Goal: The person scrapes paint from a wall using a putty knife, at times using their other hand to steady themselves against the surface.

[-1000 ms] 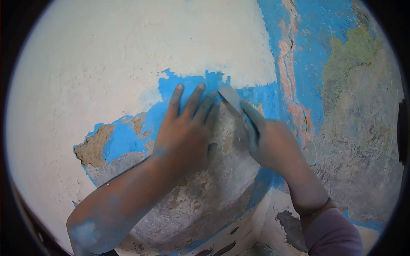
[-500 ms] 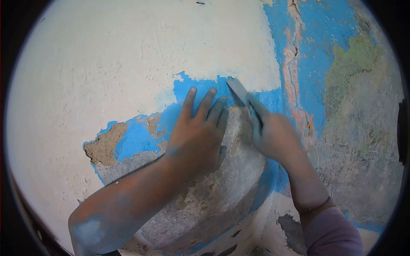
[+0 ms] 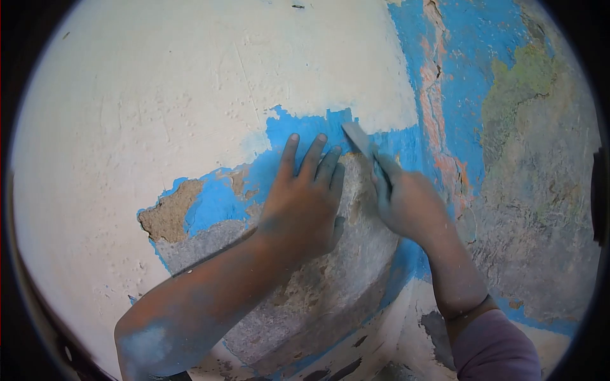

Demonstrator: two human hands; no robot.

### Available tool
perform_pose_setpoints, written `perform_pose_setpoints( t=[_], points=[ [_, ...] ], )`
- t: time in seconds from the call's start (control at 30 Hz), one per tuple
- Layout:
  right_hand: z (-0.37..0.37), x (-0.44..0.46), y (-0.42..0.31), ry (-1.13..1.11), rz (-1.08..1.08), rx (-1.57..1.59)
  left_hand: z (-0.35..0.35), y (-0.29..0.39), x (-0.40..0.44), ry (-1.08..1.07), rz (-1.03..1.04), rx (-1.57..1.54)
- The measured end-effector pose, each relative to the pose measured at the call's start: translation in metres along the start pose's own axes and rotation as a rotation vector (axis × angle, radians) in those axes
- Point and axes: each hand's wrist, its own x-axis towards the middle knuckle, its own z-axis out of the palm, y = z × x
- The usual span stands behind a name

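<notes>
My left hand [image 3: 305, 200] lies with its fingers spread on the wall, fingertips on the exposed blue layer [image 3: 305, 124] and palm over bare grey plaster. To its right, my right hand [image 3: 410, 203] is wrapped round a scraper [image 3: 358, 138] with a flat metal blade. The blade slants up to the left, and its tip is at the blue layer, just below the edge of the cream coating [image 3: 190, 82]. Most of the scraper's handle is hidden by my fingers. Bluish dust coats both hands.
Left of my forearm is a brown chipped hollow [image 3: 170, 211]. Rough grey plaster [image 3: 356, 247] spreads below my hands. At the right are blue paint with a pinkish crack [image 3: 435, 108], a greenish patch [image 3: 521, 82] and more grey wall [image 3: 534, 203].
The wall and my left hand have shifted right in view. The scraper's tip went up to the cream edge, then came slightly lower, with my right hand still round it.
</notes>
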Motion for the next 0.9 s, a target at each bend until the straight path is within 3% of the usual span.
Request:
perform_pose_setpoints(
  t=[0.07, 0.3, 0.47, 0.57, 0.7, 0.8, 0.87, 0.9],
  points=[
    [0.003, -0.016, 0.005, -0.104, 0.011, -0.013, -0.002, -0.001, -0.002, -0.022, 0.01, 0.003],
    [0.002, 0.008, 0.01, 0.02, -0.023, 0.038, 0.003, 0.003, 0.002, -0.003, 0.023, -0.009],
    [-0.002, -0.014, 0.013, -0.175, 0.068, 0.054, 0.001, 0.003, 0.002, -0.051, 0.047, 0.029],
    [-0.006, -0.01, 0.022, -0.123, -0.038, 0.109, 0.008, 0.011, 0.001, -0.028, 0.073, 0.002],
    [0.014, -0.012, 0.041, -0.136, 0.0, 0.2, 0.027, 0.029, -0.005, -0.027, 0.159, -0.054],
    [0.057, -0.014, 0.067, -0.052, -0.079, 0.509, 0.033, 0.045, -0.005, -0.057, 0.172, -0.083],
    [0.071, -0.017, 0.077, -0.2, -0.025, 1.14, 0.038, 0.059, -0.007, -0.019, 0.141, -0.149],
    [0.069, -0.02, 0.079, -0.207, -0.029, 1.161, 0.033, 0.066, -0.008, -0.082, 0.151, -0.24]
  ],
)
